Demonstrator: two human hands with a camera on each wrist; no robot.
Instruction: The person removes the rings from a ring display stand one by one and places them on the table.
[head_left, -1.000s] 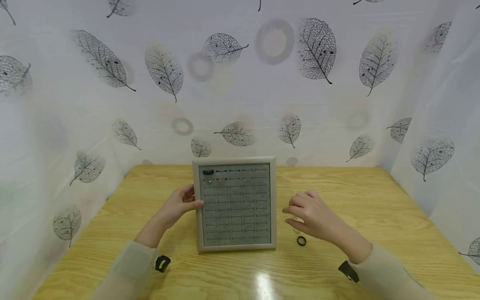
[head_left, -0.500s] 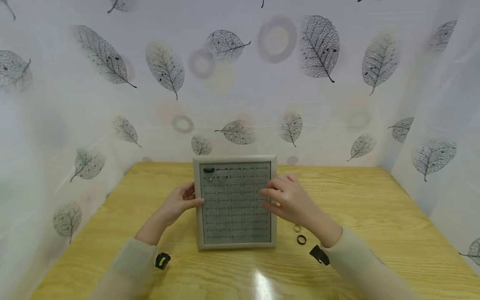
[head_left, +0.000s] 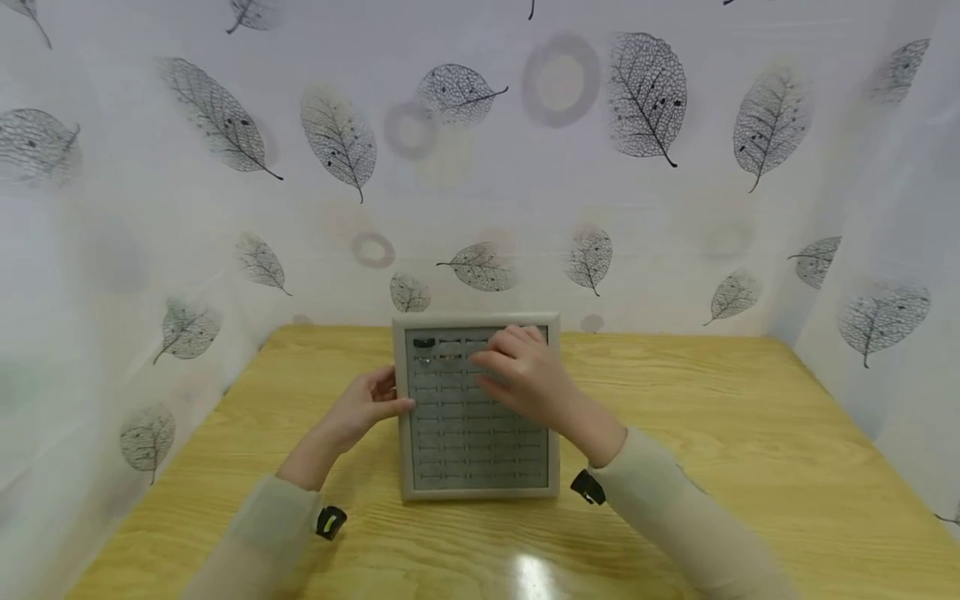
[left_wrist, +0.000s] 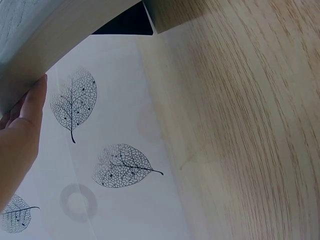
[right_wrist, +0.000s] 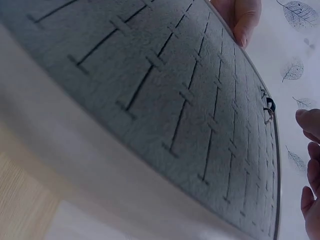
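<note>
Before curtain, gripping ring board, likely stiff, by left edge with left hand; hovering right hand, unclear if pinching.

The arms are covered by long, plain sleeves of pale beige fabric, the left sleeve and the right sleeve being matched in colour. Near each wrist, a faintly greener, smooth band is seen on the cloth. A small, black, blocky wrist camera is worn on the left, marked by a yellow-green patch, and another on the right. The left hand and the right hand are left bare.
</note>
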